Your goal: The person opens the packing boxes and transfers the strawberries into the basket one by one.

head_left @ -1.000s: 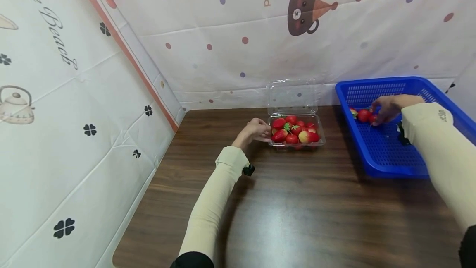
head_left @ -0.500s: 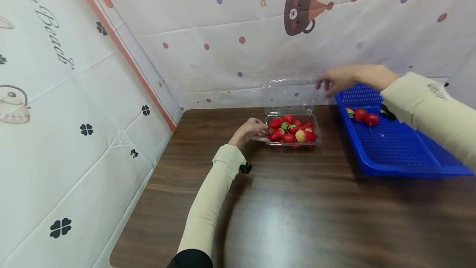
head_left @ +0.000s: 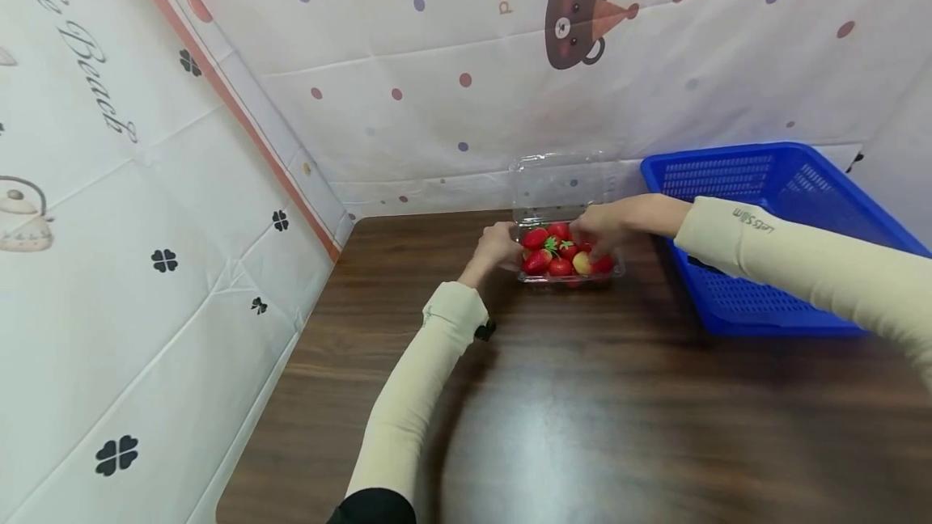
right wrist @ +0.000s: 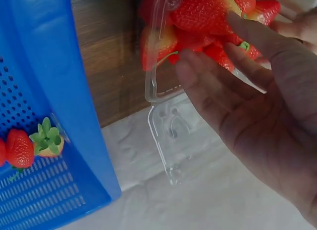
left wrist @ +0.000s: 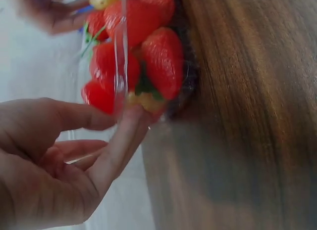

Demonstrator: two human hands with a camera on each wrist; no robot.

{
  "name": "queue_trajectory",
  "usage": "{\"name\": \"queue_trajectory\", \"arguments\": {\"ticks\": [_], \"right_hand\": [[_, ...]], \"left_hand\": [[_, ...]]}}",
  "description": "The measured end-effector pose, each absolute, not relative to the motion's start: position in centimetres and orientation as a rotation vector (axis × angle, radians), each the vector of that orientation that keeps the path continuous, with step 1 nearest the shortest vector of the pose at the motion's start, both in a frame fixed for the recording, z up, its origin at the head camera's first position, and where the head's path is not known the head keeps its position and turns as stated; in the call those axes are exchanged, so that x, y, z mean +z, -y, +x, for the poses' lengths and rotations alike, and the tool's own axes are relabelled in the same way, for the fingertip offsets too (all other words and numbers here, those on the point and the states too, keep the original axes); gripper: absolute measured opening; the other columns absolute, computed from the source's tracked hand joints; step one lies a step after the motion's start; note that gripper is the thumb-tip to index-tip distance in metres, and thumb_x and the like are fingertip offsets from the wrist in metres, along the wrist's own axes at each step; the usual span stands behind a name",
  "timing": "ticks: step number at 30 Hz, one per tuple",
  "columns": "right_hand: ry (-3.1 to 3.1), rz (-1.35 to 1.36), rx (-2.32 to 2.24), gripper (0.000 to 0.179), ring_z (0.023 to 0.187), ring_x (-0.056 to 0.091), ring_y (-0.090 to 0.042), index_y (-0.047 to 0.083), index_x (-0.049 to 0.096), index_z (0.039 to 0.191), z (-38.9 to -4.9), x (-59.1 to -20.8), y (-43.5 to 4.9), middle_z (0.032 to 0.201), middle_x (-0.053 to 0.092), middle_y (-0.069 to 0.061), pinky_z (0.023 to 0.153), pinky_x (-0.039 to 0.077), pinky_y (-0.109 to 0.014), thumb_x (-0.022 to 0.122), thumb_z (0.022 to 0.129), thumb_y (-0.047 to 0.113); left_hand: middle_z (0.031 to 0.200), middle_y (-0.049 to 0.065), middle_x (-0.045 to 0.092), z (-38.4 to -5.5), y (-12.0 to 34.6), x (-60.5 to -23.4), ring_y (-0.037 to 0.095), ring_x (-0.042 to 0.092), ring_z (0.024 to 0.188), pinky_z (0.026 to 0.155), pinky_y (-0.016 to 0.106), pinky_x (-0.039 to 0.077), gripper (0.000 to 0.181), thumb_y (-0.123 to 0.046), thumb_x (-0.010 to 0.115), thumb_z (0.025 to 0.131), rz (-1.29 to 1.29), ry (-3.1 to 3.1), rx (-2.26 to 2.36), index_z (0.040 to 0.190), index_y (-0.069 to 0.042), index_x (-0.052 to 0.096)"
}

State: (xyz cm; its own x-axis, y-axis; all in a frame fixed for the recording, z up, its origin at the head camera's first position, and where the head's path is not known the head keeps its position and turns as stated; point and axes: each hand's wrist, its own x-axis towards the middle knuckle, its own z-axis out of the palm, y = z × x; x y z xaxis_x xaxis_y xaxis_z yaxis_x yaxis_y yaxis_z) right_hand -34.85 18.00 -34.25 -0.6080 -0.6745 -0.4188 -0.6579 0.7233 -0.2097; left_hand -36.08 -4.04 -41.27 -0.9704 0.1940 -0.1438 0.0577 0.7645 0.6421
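A clear plastic clamshell box stands on the table with its lid raised at the back. Red strawberries, some with pale yellow patches, are heaped in it up to the rim. My left hand pinches the box's left side between thumb and fingers, as the left wrist view shows close up. From the right, my right hand reaches over the box. Its fairly straight, spread fingers lie at the strawberries on the box's right side, partly covering them.
A blue perforated plastic basket stands to the right of the box. Several strawberries lie inside, near one wall. The brown wood-grain table meets printed white cloth walls at the back and left.
My right hand has lifted out of the blue basket and moved left, then down onto the strawberries in the box. My left hand stays at the box's left side.
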Motion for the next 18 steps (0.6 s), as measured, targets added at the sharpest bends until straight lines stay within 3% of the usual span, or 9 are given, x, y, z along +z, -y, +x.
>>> {"name": "queue_trajectory", "arguments": {"ticks": [3,7,11,18], "right_hand": [[-2.469,-1.02,0.025,0.024,0.075,0.055,-0.015,0.004,0.064,0.099,-34.9,-34.4,-17.6,0.087,0.065,-0.005,0.066,0.054,-0.029,0.077,0.092,0.023],[-2.473,-0.991,0.098,0.027,0.064,0.046,-0.011,0.009,0.06,0.08,-35.1,-34.6,-17.1,0.071,0.053,0.003,0.055,0.038,-0.021,0.074,0.094,0.028],[-2.465,-0.99,0.122,0.035,0.06,0.041,-0.01,0.014,0.051,0.07,-35.1,-34.9,-16.9,0.064,0.046,0.005,0.052,0.031,-0.02,0.072,0.095,0.026],[-2.444,-0.941,0.074,0.025,0.061,0.043,-0.01,0.014,0.052,0.073,-35.3,-34.4,-17.4,0.068,0.048,0.005,0.053,0.033,-0.02,0.069,0.091,0.014]], "left_hand": [[0.119,0.014,0.073,-35.9,3.2,-40.7,0.026,0.068,0.096,0.086,0.037,0.063,0.033,-0.007,0.064,0.092,0.22,-2.938,0.692,0.125,-0.004,0.069],[0.095,0.011,0.076,-35.7,2.1,-39.9,0.021,0.071,0.077,0.064,0.029,0.063,0.013,-0.008,0.061,0.096,0.195,-2.962,0.502,0.102,-0.003,0.072],[0.096,0.01,0.074,-35.6,1.3,-39.3,0.022,0.072,0.078,0.057,0.03,0.062,0.016,-0.015,0.061,0.097,0.211,-2.994,0.31,0.105,-0.006,0.071],[0.105,0.011,0.075,-35.3,1.4,-38.8,0.025,0.073,0.089,0.069,0.035,0.066,0.02,-0.018,0.064,0.096,0.22,-3.029,0.326,0.112,-0.007,0.071]]}}
